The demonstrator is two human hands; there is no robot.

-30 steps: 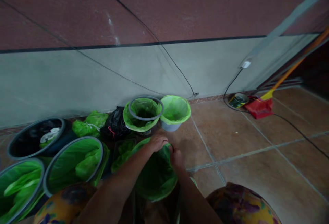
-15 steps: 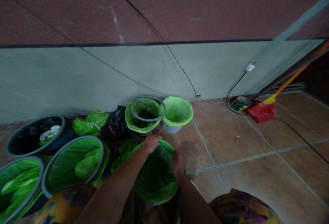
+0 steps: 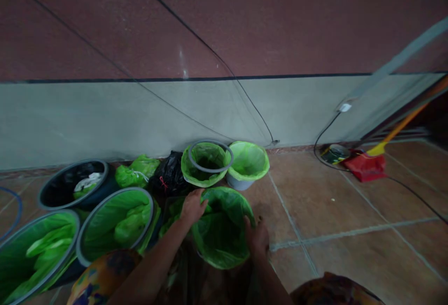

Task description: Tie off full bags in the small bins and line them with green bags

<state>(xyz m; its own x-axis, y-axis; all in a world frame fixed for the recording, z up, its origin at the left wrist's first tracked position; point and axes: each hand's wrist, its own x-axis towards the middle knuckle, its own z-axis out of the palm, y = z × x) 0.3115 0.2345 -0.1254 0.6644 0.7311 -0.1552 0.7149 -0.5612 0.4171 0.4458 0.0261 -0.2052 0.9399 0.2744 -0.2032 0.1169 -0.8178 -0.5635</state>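
Between my knees stands a bin lined with a green plastic bag (image 3: 224,244), its mouth facing up and its inside dark. My left hand (image 3: 193,208) grips the liner at the bin's upper left rim, fingers curled over the edge. On the opposite side, my right hand (image 3: 258,238) holds the right rim, with its fingertips inside the liner. Just behind are two smaller lined bins: one with a loose grey ring (image 3: 210,171) on its top, the other a pale bin (image 3: 245,181) with a green liner folded over its rim.
To the left are large bins with grey rims, a green-lined one (image 3: 84,249) among them, and a dark-lined one (image 3: 44,195). A tied black bag (image 3: 171,174) and a green bag (image 3: 138,172) lie by the wall. A red dustpan (image 3: 366,166), a can and a cable are at the right.
The view has shifted, so the scene sits lower and further right. The liner's mouth looks wider and rounder; my right hand has moved outward with the rim. Both hands keep their hold.
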